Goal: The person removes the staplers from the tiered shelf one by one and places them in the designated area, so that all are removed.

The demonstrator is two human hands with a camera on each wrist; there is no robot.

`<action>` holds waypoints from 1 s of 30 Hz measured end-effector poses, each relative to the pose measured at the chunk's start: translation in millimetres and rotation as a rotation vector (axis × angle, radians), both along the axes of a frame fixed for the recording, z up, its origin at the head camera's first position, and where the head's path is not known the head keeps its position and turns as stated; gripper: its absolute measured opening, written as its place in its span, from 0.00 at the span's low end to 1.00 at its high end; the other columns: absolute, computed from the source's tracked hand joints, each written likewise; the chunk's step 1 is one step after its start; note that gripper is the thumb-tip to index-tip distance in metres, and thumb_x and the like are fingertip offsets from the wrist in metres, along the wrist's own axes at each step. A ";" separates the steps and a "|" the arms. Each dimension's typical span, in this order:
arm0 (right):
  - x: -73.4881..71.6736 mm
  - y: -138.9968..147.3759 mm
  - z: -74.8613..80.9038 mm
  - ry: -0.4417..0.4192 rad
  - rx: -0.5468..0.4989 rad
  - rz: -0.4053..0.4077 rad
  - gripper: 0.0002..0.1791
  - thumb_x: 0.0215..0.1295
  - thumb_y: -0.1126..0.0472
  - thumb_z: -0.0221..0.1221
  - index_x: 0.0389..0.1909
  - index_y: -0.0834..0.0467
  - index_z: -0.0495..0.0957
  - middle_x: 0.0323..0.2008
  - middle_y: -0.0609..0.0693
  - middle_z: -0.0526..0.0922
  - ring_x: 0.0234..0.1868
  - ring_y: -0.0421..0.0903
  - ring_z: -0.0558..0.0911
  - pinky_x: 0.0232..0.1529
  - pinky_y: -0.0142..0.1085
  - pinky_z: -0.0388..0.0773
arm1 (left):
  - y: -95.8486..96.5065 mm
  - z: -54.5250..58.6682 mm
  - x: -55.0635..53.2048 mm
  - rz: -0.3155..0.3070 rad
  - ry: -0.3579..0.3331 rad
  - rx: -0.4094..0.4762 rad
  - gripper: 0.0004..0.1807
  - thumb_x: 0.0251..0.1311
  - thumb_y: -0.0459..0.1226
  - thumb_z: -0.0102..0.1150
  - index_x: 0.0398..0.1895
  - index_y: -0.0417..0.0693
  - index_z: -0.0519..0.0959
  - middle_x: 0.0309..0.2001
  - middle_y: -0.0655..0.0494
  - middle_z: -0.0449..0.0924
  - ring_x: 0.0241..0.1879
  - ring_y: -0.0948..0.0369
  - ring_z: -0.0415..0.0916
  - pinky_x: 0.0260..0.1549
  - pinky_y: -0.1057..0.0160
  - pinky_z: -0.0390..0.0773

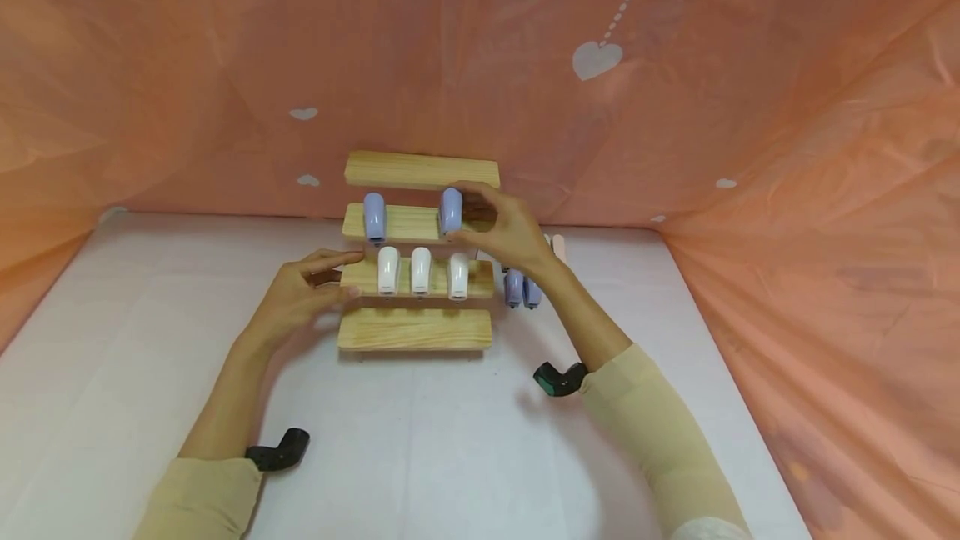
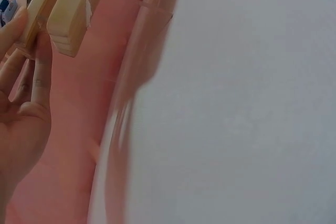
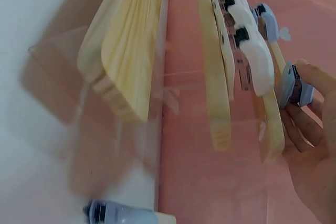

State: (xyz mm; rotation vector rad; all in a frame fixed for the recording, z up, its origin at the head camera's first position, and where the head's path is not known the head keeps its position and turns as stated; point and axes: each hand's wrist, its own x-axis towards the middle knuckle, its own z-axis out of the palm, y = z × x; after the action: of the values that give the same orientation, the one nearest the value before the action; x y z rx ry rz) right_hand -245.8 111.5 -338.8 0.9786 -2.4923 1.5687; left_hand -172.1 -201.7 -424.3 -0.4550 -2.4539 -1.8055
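Note:
A tiered wooden shelf rack (image 1: 415,329) stands at the table's back edge. My left hand (image 1: 303,288) grips the left end of its second board from the bottom, thumb on one face and fingers on the other. Three white staplers (image 1: 421,272) stand in a row on that board. One board higher, a lavender stapler (image 1: 374,217) sits toward the left. Near the right end of the same board, my right hand (image 1: 510,232) pinches another lavender stapler (image 3: 287,85) between thumb and fingers. The uppermost board (image 1: 422,170) and the lowest one bear nothing.
Right of the rack, partly behind my right forearm, more lavender staplers (image 1: 513,288) lie on the white table (image 1: 450,440), with a pink one (image 1: 558,247) behind them. An orange curtain (image 1: 465,48) with pale hearts hangs close behind the rack.

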 end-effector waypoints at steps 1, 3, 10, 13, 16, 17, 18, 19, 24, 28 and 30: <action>0.2 2.5 0.0 -0.004 -0.003 0.000 0.35 0.54 0.63 0.74 0.64 0.57 0.74 0.55 0.53 0.81 0.53 0.46 0.81 0.57 0.37 0.78 | 0.0 0.0 0.0 -0.001 0.001 0.000 0.27 0.59 0.34 0.70 0.62 0.42 0.78 0.55 0.50 0.76 0.54 0.62 0.72 0.54 0.73 0.73; 0.3 7.4 0.1 -0.009 -0.005 -0.003 0.35 0.55 0.64 0.74 0.64 0.58 0.74 0.56 0.53 0.81 0.53 0.46 0.82 0.56 0.37 0.79 | 0.4 -0.3 0.0 -0.004 0.002 0.001 0.26 0.59 0.34 0.70 0.62 0.41 0.78 0.55 0.49 0.76 0.54 0.62 0.72 0.53 0.73 0.73; 0.7 27.8 0.4 0.001 -0.008 -0.015 0.35 0.54 0.68 0.72 0.64 0.60 0.73 0.56 0.56 0.80 0.53 0.50 0.82 0.56 0.42 0.79 | 4.2 0.5 -0.6 -0.015 0.000 -0.024 0.26 0.60 0.36 0.69 0.63 0.43 0.78 0.55 0.49 0.76 0.51 0.59 0.74 0.49 0.73 0.76; 1.4 36.3 -2.2 -0.002 -0.025 -0.019 0.35 0.54 0.69 0.73 0.65 0.61 0.73 0.56 0.58 0.80 0.53 0.53 0.81 0.57 0.45 0.78 | 5.2 0.7 -1.1 -0.025 -0.004 -0.012 0.26 0.61 0.36 0.69 0.63 0.43 0.77 0.55 0.49 0.75 0.50 0.57 0.75 0.46 0.73 0.77; 3.2 46.0 -5.7 -0.026 -0.036 -0.031 0.36 0.54 0.70 0.72 0.66 0.61 0.72 0.58 0.58 0.78 0.54 0.54 0.81 0.59 0.48 0.77 | 6.7 0.2 -0.8 -0.037 -0.014 -0.005 0.26 0.61 0.36 0.69 0.63 0.43 0.77 0.55 0.49 0.75 0.51 0.56 0.74 0.46 0.73 0.77; 3.7 49.1 -7.0 -0.033 -0.043 -0.032 0.36 0.54 0.71 0.72 0.66 0.61 0.72 0.58 0.59 0.78 0.55 0.55 0.80 0.59 0.50 0.76 | 7.3 -0.1 -0.7 -0.039 -0.018 -0.005 0.26 0.61 0.36 0.69 0.63 0.44 0.77 0.56 0.49 0.75 0.51 0.55 0.74 0.46 0.73 0.77; 4.2 52.2 -8.0 -0.040 -0.046 -0.034 0.36 0.54 0.72 0.72 0.66 0.62 0.71 0.58 0.60 0.78 0.55 0.56 0.80 0.60 0.52 0.75 | 7.9 -0.3 -0.5 -0.038 -0.023 -0.005 0.26 0.61 0.37 0.69 0.63 0.44 0.77 0.56 0.49 0.75 0.51 0.55 0.74 0.47 0.73 0.77; 5.1 54.9 -8.5 -0.047 -0.046 -0.038 0.36 0.54 0.73 0.71 0.66 0.63 0.71 0.58 0.61 0.77 0.55 0.57 0.80 0.60 0.53 0.75 | 8.3 -0.3 -0.3 -0.035 -0.029 -0.011 0.26 0.61 0.37 0.69 0.63 0.44 0.78 0.56 0.49 0.75 0.51 0.56 0.74 0.47 0.73 0.77; 16.7 63.1 -0.8 -0.071 -0.032 -0.051 0.36 0.53 0.76 0.70 0.64 0.69 0.70 0.58 0.66 0.77 0.55 0.61 0.78 0.60 0.57 0.73 | 8.6 -0.2 -0.1 -0.019 -0.035 -0.016 0.27 0.59 0.37 0.70 0.62 0.44 0.78 0.56 0.49 0.75 0.50 0.58 0.75 0.47 0.73 0.77; 27.5 65.5 10.3 -0.068 0.007 -0.063 0.35 0.54 0.76 0.69 0.64 0.70 0.69 0.57 0.66 0.76 0.56 0.60 0.77 0.61 0.52 0.73 | 7.6 0.0 0.5 -0.010 -0.032 -0.015 0.27 0.59 0.37 0.70 0.62 0.44 0.78 0.55 0.49 0.76 0.49 0.58 0.75 0.46 0.73 0.78; 28.9 67.7 11.6 -0.064 0.021 -0.066 0.34 0.54 0.75 0.69 0.64 0.70 0.70 0.57 0.65 0.76 0.58 0.59 0.76 0.62 0.51 0.73 | 6.9 -0.2 0.9 -0.008 -0.030 -0.019 0.26 0.60 0.37 0.70 0.63 0.44 0.78 0.55 0.50 0.75 0.50 0.58 0.75 0.46 0.74 0.78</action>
State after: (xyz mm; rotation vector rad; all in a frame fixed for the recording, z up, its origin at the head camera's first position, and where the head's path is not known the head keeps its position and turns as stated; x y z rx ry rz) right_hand -216.9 179.2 -327.2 0.8523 -2.5594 1.5822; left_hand -171.2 -194.8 -424.5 -0.4434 -2.4943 -1.8073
